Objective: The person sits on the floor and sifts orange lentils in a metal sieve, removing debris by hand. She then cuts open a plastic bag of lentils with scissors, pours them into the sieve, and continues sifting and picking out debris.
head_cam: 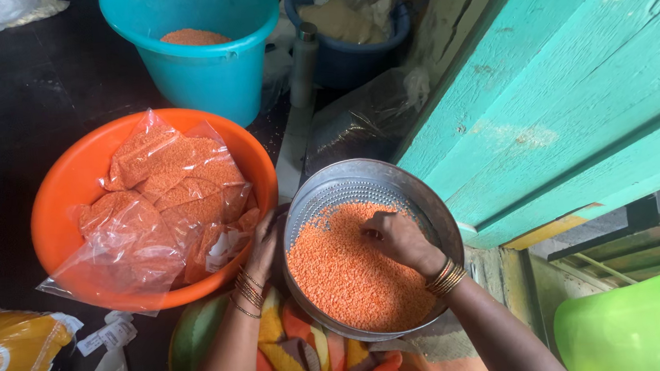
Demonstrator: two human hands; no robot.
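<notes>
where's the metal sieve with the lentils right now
In the head view the metal sieve sits centre, right of the orange basin, with the right hand in its lentils.

Hands (pixel 327 244) — sieve (pixel 425 201) of lentils (pixel 345 274)

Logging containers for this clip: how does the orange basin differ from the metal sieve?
The orange basin is plastic and holds lentils sealed in clear bags; the metal sieve is perforated and holds loose lentils. The right hand reaches into the sieve, while the left hand lies between the two rims. The basin looks wider. Both are round and hold orange lentils.
</notes>
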